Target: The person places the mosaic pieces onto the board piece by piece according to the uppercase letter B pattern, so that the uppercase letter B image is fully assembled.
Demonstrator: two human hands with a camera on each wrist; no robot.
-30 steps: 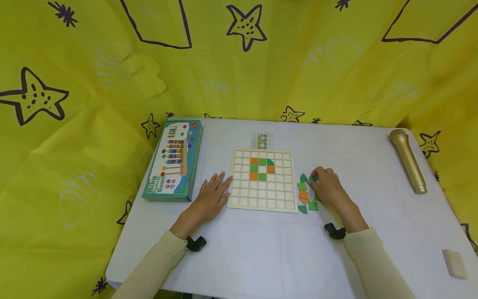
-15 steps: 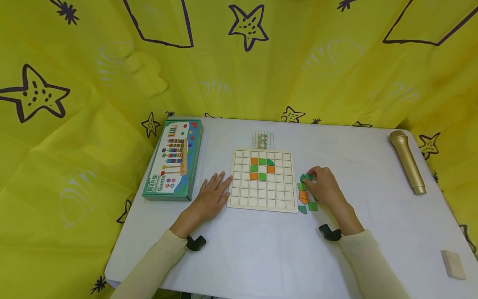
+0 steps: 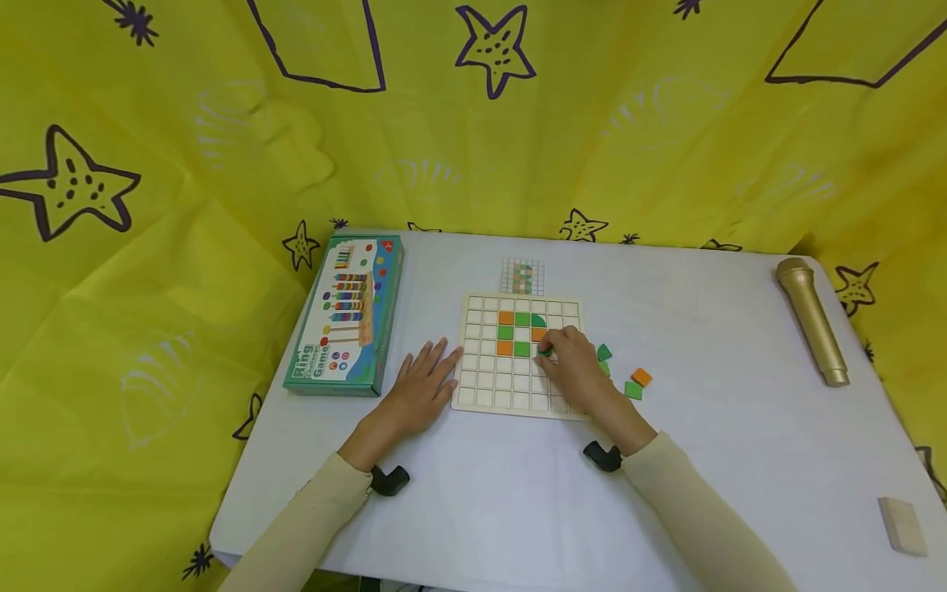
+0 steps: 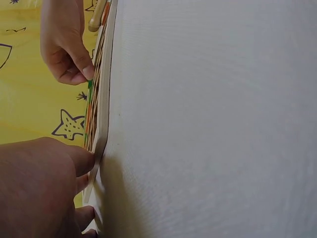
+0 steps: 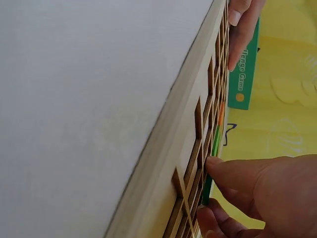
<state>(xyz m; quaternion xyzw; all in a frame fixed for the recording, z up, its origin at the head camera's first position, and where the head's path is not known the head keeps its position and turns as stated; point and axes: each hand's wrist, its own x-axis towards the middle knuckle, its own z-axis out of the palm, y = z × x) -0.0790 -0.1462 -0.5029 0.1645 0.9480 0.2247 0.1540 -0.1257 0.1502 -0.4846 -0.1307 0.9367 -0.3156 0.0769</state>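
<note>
Since earlier, the right hand [image 3: 577,370] is shifting leftward from the loose pieces [image 3: 633,390] to the board [image 3: 484,382]. Left hand [image 3: 416,393], fingers spread, is touching the board's left edge; right fingers are pinching a tile [image 5: 207,191] just beside the lower green square [image 3: 521,349], where any tilt is possibly inviting a crooked fit; the tile is looking thin, dark green, partly hidden.

I've brought the right hand [image 3: 580,372] from beside the board [image 3: 503,381] to over it, pinching 1 green piece [image 5: 207,191]; 1 orange tile [image 3: 641,377] now shows.
</note>
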